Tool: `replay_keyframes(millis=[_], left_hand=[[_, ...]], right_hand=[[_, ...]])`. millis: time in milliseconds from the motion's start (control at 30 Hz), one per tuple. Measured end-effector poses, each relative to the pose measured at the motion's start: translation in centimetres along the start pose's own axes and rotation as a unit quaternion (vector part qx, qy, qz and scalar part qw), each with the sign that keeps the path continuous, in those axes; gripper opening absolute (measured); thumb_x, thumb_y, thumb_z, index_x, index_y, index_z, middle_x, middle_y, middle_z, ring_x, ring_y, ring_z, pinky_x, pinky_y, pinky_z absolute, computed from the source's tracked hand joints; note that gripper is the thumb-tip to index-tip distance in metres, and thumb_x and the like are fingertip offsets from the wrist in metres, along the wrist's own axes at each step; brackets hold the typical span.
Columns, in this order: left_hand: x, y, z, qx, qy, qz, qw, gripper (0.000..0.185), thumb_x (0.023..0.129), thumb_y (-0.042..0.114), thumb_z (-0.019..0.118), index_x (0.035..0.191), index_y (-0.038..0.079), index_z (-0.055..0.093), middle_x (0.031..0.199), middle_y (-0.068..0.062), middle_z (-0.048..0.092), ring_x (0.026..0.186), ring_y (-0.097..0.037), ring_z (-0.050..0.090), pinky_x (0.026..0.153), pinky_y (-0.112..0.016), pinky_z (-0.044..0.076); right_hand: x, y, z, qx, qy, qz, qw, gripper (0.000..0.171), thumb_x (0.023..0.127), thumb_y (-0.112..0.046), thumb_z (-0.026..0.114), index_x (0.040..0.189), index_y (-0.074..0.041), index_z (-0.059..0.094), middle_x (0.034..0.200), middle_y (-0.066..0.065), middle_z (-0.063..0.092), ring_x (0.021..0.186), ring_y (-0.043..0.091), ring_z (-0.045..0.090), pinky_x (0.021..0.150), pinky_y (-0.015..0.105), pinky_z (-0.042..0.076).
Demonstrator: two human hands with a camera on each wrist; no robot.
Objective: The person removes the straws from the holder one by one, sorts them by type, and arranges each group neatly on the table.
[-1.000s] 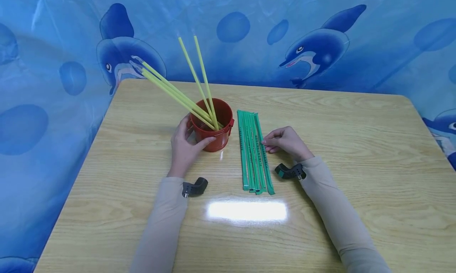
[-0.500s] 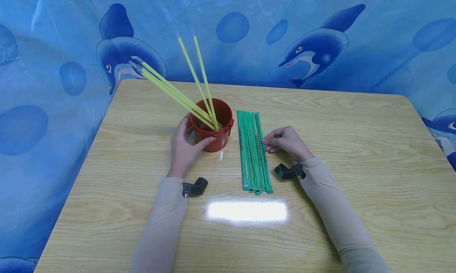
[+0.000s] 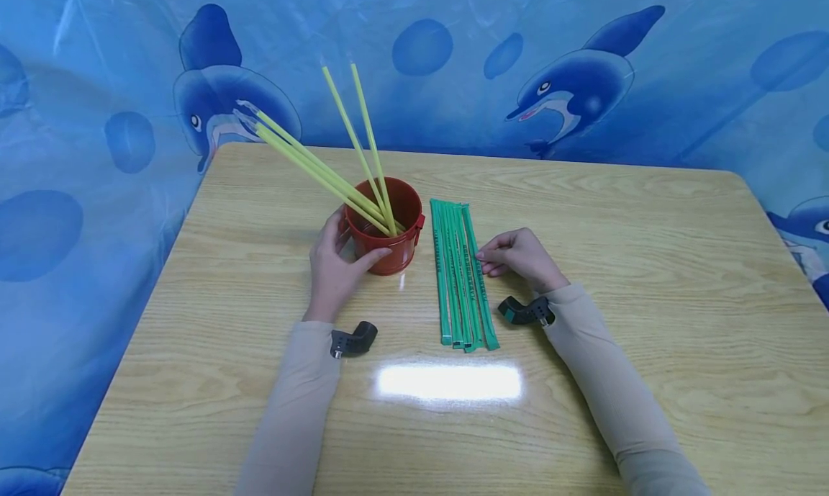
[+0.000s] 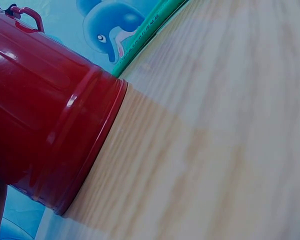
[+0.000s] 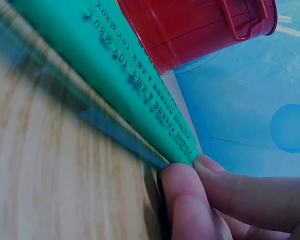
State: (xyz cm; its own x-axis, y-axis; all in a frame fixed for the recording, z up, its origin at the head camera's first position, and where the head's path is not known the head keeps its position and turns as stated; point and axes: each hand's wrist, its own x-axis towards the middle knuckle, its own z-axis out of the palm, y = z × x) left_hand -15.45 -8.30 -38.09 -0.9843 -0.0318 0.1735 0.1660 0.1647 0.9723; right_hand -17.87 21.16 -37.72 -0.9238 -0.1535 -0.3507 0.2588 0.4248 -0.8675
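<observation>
Almost nothing has moved vs. the earlier frames: both hands sit where they were, only the head view drifted a touch.

Left hand, centre-left of frame, is wrapped round the red bucket, thumb across its near side and fingers curled behind, so a firm hold. The bucket stands upright on the wooden table; yellow straws lean out of it toward the upper left. The left wrist view shows only the bucket wall and bare wood.

Right hand, just right of centre, is loosely curled w/ fingertips touching the outer edge of the green wrapped straws, which lie flat in a tidy row just right of the bucket, running toward the lower centre. In the right wrist view the tips press the edge of the nearest wrapper; whether one is actually pinched yet, can't tell.

Judgement on doing it well: peel off only the outermost straw w/ thumb and forefinger, don't nudge the rest out of line, and keep the bucket steady so the leaning straws don't tip it.
</observation>
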Motion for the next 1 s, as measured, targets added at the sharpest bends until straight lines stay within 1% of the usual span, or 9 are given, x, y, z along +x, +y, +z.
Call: replay_keyframes(millis=[133, 233, 500, 733, 1000], left_hand=[[0.5, -1.8, 0.1, -0.007, 0.005, 0.012, 0.9999, 0.082, 0.073, 0.011, 0.082, 0.142, 0.007, 0.038, 0.139, -0.010, 0.045, 0.126, -0.023, 0.045, 0.104, -0.032, 0.039], [0.5, -2.2, 0.2, -0.009, 0.008, 0.022, 0.9997, 0.082, 0.072, 0.015, 0.083, 0.141, 0.009, 0.040, 0.138, -0.007, 0.047, 0.125, -0.020, 0.045, 0.104, -0.030, 0.040], [0.4, -2.2, 0.1, -0.001, 0.011, 0.038, 0.9992, 0.081, 0.072, 0.019, 0.084, 0.140, 0.008, 0.042, 0.137, -0.006, 0.048, 0.124, -0.020, 0.047, 0.103, -0.029, 0.041], [0.5, -2.2, 0.1, 0.002, 0.012, 0.039, 0.9992, 0.083, 0.070, 0.018, 0.085, 0.140, 0.008, 0.041, 0.137, -0.007, 0.048, 0.123, -0.021, 0.048, 0.102, -0.026, 0.041], [0.5, -2.2, 0.1, -0.001, 0.013, 0.039, 0.9992, 0.083, 0.069, 0.019, 0.085, 0.140, 0.008, 0.042, 0.136, -0.007, 0.048, 0.123, -0.021, 0.048, 0.102, -0.027, 0.041]], right_hand=[[0.0, 0.0, 0.0, -0.002, 0.002, -0.002, 1.000, 0.023, 0.090, -0.005, 0.062, 0.100, 0.016, 0.064, 0.071, 0.006, 0.067, 0.061, 0.012, 0.065, 0.060, 0.024, 0.057], [0.1, 0.0, 0.1, -0.002, 0.003, -0.004, 1.000, 0.022, 0.090, -0.005, 0.062, 0.099, 0.016, 0.063, 0.071, 0.006, 0.067, 0.061, 0.012, 0.064, 0.060, 0.024, 0.057], [0.2, 0.2, 0.1, 0.004, 0.005, -0.007, 1.000, 0.022, 0.090, -0.003, 0.061, 0.099, 0.017, 0.063, 0.071, 0.007, 0.067, 0.060, 0.011, 0.064, 0.060, 0.024, 0.057], [0.1, 0.2, 0.1, -0.003, 0.006, -0.009, 1.000, 0.022, 0.090, -0.004, 0.062, 0.099, 0.016, 0.063, 0.071, 0.006, 0.067, 0.060, 0.011, 0.065, 0.060, 0.024, 0.057], [0.0, 0.0, 0.1, -0.008, 0.008, -0.003, 1.000, 0.023, 0.090, -0.005, 0.062, 0.100, 0.016, 0.063, 0.073, 0.007, 0.068, 0.061, 0.012, 0.065, 0.060, 0.024, 0.057]])
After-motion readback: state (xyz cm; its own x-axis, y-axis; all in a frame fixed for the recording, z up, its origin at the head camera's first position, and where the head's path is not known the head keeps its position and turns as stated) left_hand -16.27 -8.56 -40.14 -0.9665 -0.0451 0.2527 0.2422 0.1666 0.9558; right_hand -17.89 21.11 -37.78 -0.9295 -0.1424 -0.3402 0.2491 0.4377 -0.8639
